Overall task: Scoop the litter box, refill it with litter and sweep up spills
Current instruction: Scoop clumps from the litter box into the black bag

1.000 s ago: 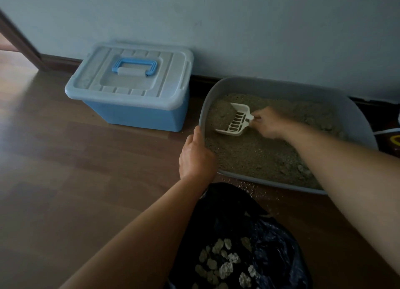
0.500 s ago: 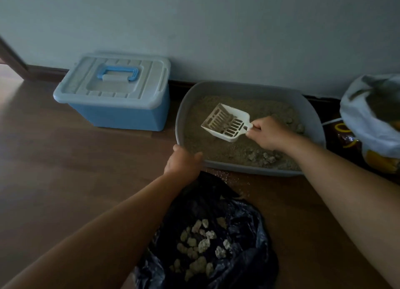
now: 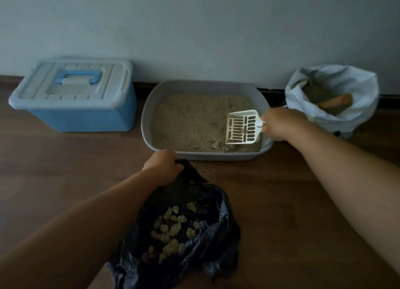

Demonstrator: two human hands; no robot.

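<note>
Beyond the left hand [image 3: 162,167] a plain pale wall [image 3: 194,29] meets a dark baseboard [image 3: 142,84], dim brown wood-grain floor [image 3: 65,169] lies beneath it, and 1 blue lidded storage box [image 3: 82,119] stands well to its left.

I count one grey litter box [image 3: 145,119] at twelve o'clock and one white slotted scoop [image 3: 242,127], gripped in my right hand [image 3: 281,124]. There is one black bag [image 3: 212,245] at six o'clock, pinched by my left hand [image 3: 162,166]: two hands in all. The clumps [image 3: 171,230] in it number well over a dozen, too heaped to count exactly. One blue bin [image 3: 82,115] sits at ten o'clock. One white sack [image 3: 359,87] at two o'clock holds one brown object [image 3: 336,102].
</note>
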